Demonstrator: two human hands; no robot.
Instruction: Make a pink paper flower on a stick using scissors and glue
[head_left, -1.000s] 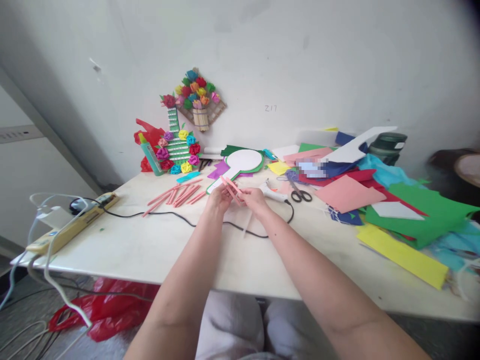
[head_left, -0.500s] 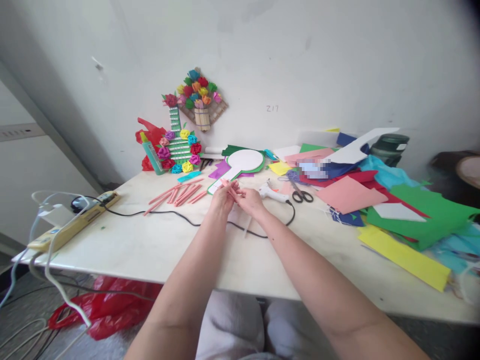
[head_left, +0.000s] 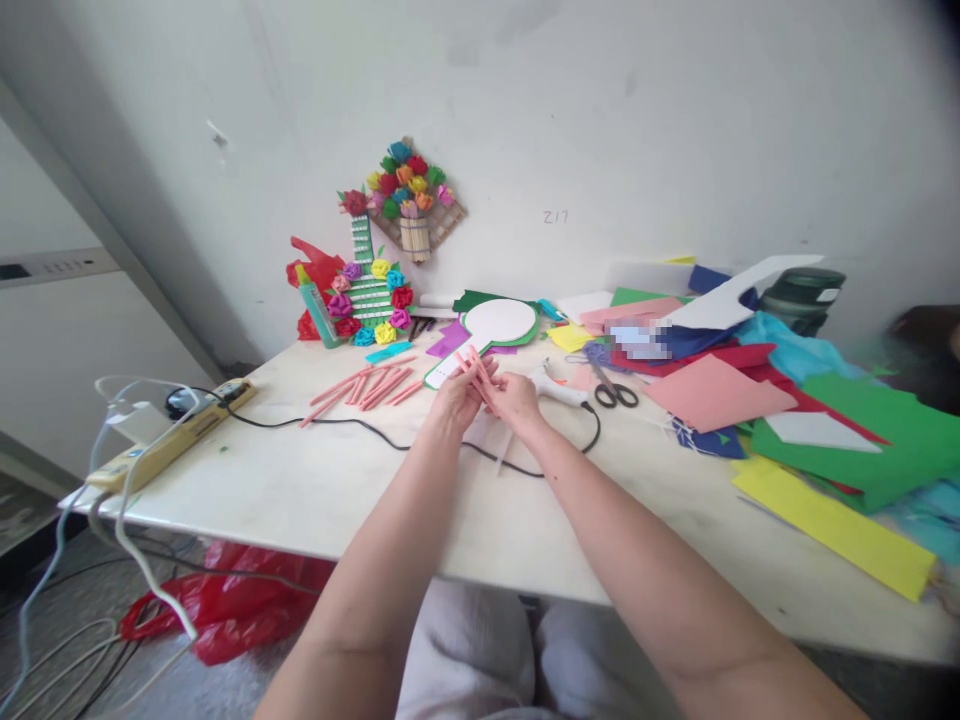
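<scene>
Pink rolled paper sticks [head_left: 471,362] stick up between my two hands at the middle of the table. My left hand [head_left: 454,402] is closed around their lower part. From the other side, my right hand [head_left: 513,400] pinches the same sticks; its fingertips are partly hidden. Just behind the hands lies a white and green paddle-shaped cutout [head_left: 501,320], its handle running under the left fingers. More pink paper sticks [head_left: 384,388] lie loose to the left. A white glue gun [head_left: 559,386] rests right of my right hand, with scissors [head_left: 616,392] beyond it.
A black cord [head_left: 360,428] crosses the table from the power strip [head_left: 169,440] at the left. Coloured paper sheets [head_left: 720,390] are heaped on the right. A glue bottle [head_left: 318,312] and a flower-decorated guitar shape [head_left: 369,295] stand at the back.
The view has turned slightly left, so the scene sits further right. Between my hands the pink sticks now stand more upright and fan apart; before, they lay flatter and close together.
</scene>
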